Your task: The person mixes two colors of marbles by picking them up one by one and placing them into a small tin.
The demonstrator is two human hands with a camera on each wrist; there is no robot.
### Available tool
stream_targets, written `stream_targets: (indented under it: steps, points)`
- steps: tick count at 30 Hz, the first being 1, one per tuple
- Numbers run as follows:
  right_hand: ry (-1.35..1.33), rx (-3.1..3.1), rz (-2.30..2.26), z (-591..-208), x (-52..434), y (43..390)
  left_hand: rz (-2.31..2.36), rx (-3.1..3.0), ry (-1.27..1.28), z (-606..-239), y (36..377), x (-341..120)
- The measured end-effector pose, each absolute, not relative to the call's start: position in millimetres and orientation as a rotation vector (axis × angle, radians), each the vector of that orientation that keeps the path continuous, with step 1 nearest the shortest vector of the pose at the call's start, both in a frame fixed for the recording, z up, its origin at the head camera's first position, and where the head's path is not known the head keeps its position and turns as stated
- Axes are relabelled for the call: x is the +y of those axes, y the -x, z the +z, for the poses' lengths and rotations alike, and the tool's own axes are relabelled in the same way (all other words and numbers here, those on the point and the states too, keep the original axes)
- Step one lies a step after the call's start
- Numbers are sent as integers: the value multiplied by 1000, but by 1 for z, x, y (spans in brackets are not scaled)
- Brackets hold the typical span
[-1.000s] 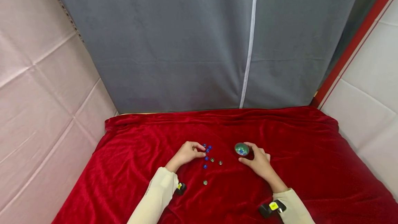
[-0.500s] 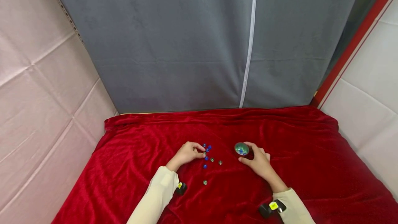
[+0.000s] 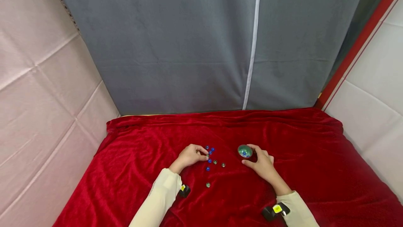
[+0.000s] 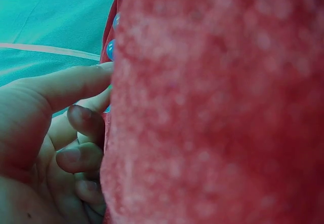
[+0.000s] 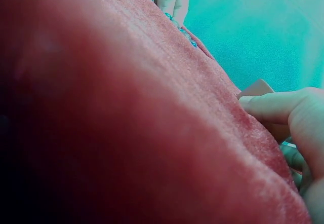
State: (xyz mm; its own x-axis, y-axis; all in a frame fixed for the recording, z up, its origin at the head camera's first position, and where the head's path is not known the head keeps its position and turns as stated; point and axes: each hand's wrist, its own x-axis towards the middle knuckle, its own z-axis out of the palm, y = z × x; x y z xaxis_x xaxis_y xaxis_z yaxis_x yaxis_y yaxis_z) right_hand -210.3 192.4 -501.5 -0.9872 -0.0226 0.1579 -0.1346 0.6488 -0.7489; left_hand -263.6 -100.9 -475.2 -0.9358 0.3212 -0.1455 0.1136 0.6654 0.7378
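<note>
Nearest the camera, one greenish marble [image 3: 207, 184] is left on its own on the red cloth [image 3: 315, 171], well behind the left hand's fingertips and apart from the rest, probably just where it rolled to on the soft velvet.

Next out, the left hand [image 3: 189, 156] is rested on the cloth with fingers curled in and thumb and forefinger brought together right at the edge of the scattered marbles [image 3: 210, 157]. Something small looks pinched there, likely a marble, but it can't really be told from the head view, and the left wrist view is mostly filled by blurry cloth with the curled fingers [image 4: 81, 155] tucked against it.

Just to the right of that pinch, a few blue marbles and two greenish ones are spread loosely, kept within easy reach of the fingertips.

Across from them, the small green bowl [image 3: 245, 151] is steadied by the right hand [image 3: 262, 164], thumb and fingers wrapped round its far side, presumably so it isn't tipped on the soft cloth. A blue marble or two can be seen inside it.

Farthest back, the grey curtain [image 3: 189, 45] is hung behind the table.
</note>
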Motion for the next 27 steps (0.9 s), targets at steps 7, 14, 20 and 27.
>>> stream_targets:
  steps: [7, 14, 20, 27]
  points:
    - [-127, -2732, 1255, -500, 193, 211, 1142, 2623, -364, -476, 266, -101]
    - [-117, -2736, 1253, -501, 193, 212, 1132, 2627, -373, -476, 267, -100]
    - [-117, -2735, 1248, -503, 193, 211, 1173, 2622, -395, -477, 265, -101]
    - [-118, -2734, 1248, -504, 192, 211, 1222, 2606, -442, -476, 262, -98]
